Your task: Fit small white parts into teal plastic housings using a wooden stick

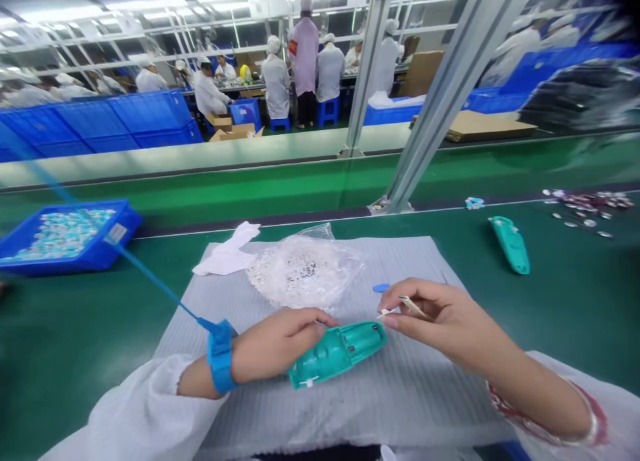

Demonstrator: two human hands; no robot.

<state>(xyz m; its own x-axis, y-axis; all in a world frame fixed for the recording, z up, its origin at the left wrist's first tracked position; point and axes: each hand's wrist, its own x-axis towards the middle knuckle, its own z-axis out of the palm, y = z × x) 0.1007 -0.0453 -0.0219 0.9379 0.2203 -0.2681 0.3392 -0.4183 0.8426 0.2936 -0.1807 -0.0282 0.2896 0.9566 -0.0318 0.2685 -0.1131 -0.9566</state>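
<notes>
My left hand (285, 344) wears a blue wrist strap (221, 355) with a cord and holds a teal plastic shell (340, 354) by its upper edge, over the grey mat (400, 407). The shell's hollow side faces up, with a small white piece at its lower left end. To the right of the shell, my right hand (425, 314) pinches a small white part (385, 313) between thumb and index finger. A thin pale stick-like tool (414, 307) also rests in that hand. Behind my hands lies a clear bag (305, 267) of small white parts.
A blue bin (117, 233) of teal and white pieces stands at the left. A white cloth (227, 251) and a blue piece (381, 287) lie on the mat. Another teal shell (510, 245) and scattered small parts (590, 204) are at the right. Metal posts rise behind; people work beyond.
</notes>
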